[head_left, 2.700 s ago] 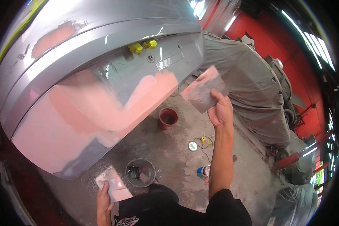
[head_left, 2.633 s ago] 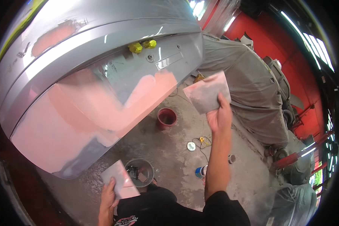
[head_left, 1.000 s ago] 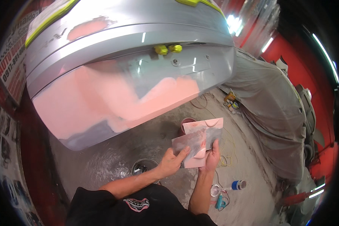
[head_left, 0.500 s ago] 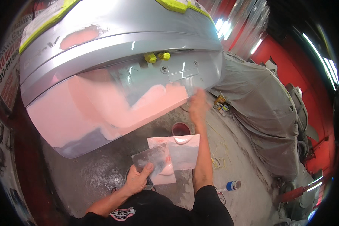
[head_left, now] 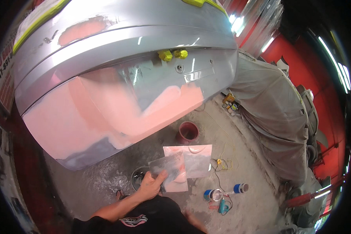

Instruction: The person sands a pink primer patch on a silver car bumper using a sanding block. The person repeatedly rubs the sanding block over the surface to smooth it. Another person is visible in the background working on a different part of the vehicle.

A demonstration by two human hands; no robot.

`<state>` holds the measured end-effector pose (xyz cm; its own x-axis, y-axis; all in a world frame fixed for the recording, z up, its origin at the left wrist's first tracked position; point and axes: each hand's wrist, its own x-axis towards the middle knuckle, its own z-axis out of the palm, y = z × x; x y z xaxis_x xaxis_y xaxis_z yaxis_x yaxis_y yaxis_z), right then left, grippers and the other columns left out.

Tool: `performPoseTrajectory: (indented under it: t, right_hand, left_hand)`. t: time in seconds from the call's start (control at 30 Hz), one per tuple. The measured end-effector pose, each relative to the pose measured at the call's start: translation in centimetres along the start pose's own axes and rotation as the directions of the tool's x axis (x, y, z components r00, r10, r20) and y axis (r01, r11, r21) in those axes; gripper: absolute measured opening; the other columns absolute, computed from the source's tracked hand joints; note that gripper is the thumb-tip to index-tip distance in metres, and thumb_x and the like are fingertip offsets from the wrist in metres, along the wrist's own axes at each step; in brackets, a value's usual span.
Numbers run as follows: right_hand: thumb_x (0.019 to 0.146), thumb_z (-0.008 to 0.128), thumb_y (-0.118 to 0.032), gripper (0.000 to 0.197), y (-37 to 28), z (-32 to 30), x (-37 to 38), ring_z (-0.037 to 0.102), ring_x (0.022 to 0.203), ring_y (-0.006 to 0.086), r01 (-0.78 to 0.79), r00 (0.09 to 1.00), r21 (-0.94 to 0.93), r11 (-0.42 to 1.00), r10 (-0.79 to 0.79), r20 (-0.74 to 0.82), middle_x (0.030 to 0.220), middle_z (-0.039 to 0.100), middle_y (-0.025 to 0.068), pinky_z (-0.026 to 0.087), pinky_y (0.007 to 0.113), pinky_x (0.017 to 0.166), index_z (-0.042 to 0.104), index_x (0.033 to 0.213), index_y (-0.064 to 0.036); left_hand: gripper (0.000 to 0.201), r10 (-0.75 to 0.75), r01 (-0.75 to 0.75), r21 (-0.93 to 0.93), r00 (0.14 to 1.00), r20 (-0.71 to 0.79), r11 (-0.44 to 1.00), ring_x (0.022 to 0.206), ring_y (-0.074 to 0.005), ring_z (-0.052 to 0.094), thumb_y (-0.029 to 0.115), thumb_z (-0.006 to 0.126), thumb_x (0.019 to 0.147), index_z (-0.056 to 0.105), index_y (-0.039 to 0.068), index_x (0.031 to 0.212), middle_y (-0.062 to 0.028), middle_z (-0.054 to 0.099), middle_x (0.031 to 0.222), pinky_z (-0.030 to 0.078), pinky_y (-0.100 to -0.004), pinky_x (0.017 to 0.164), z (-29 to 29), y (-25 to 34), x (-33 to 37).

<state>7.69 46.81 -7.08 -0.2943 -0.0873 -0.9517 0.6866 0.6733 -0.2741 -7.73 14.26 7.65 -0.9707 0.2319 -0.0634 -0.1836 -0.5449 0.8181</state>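
In my left hand [head_left: 151, 188] is a flat grey mixing board [head_left: 165, 165], its thumb pressed on top and fingers underneath. A paler board [head_left: 198, 165] smeared with pink putty lies against it; whether the two are joined I cannot tell. My right forearm [head_left: 195, 223] is low at the bottom edge, close to my black shirt, blurred and with its fingers hidden. Ahead is the silver rear of a car [head_left: 152, 35], with broad smooth pink filler [head_left: 89, 107] over its lower left and along its lower edge. A smaller pink patch [head_left: 80, 32] sits higher up.
Yellow-wrapped fittings [head_left: 165, 55] stick out of the car. Under it stand a dark red bucket [head_left: 188, 132] and a dark round tub [head_left: 137, 177]. Blue-banded cans [head_left: 241, 188], a teal tool [head_left: 223, 206] and cords are on the floor. A grey-covered vehicle [head_left: 273, 113] stands right.
My right hand has left the right end of the pink filler and drawn back to my body. My left hand and the boards have shifted slightly right in view.
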Motion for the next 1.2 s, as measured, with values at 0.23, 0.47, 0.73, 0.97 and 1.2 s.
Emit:
performPoseTrajectory:
  t: [0.23,0.47,0.73,0.97,1.2]
  right_hand:
    - [0.107,0.045,-0.044,0.068,-21.3,-1.6,-13.8,0.048,0.138,0.0331,0.897,0.190,0.402,-0.184,-0.662,-0.725,0.152,0.044,0.0219,0.038,0.047,0.116,0.031,0.152,0.0057]
    - [0.107,0.048,-0.020,0.050,-26.2,-9.4,-15.5,0.053,0.133,0.0321,0.794,0.237,0.516,-0.321,-0.619,-0.749,0.147,0.050,0.0196,0.042,0.046,0.114,0.035,0.149,0.0040]
    - [0.090,0.051,0.012,0.043,-37.1,-13.7,-21.9,0.061,0.120,0.0300,0.778,-0.348,-0.624,-0.079,-0.880,-0.322,0.132,0.062,0.0141,0.049,0.043,0.103,0.058,0.131,0.0019]
    - [0.078,0.053,0.012,0.060,-43.3,-12.3,-20.7,0.060,0.117,0.0359,0.158,-0.313,-0.968,-0.193,-0.940,0.136,0.129,0.062,0.0160,0.050,0.041,0.099,0.058,0.136,-0.0045]
    - [0.081,0.055,0.005,0.056,-44.2,-11.4,-18.0,0.058,0.117,0.0326,0.113,-0.349,-0.979,-0.172,-0.929,0.123,0.129,0.061,0.0129,0.044,0.048,0.102,0.057,0.136,-0.0057]
  left_hand:
    - [0.028,0.084,-0.091,0.103,0.994,0.071,0.991,0.096,-0.0094,0.060,0.023,0.057,0.106,0.062,0.002,0.123,-0.0023,0.069,0.111,0.051,-0.0301,0.084,3.2,-0.5,1.0]
    - [0.031,0.116,-0.114,0.032,0.991,-0.063,0.993,0.098,-0.0092,0.060,0.027,0.058,0.106,0.066,-0.001,0.118,-0.0009,0.069,0.108,0.049,-0.0296,0.088,3.9,-0.5,-0.2]
    - [0.032,0.153,-0.213,-0.093,0.888,-0.433,0.973,0.106,-0.0122,0.061,0.024,0.058,0.105,0.060,0.001,0.127,-0.0042,0.067,0.118,0.049,-0.0296,0.092,-2.8,-3.9,-7.3]
    - [0.034,0.137,-0.260,-0.137,0.805,-0.577,0.956,0.106,-0.0177,0.065,0.023,0.057,0.105,0.055,0.001,0.132,-0.0086,0.066,0.118,0.054,-0.0343,0.091,-4.4,-6.0,-9.9]
    - [0.038,0.106,-0.228,-0.157,0.827,-0.551,0.961,0.110,-0.0192,0.064,0.024,0.058,0.104,0.052,0.000,0.134,-0.0092,0.064,0.122,0.054,-0.0364,0.094,-5.6,-6.8,-10.0]
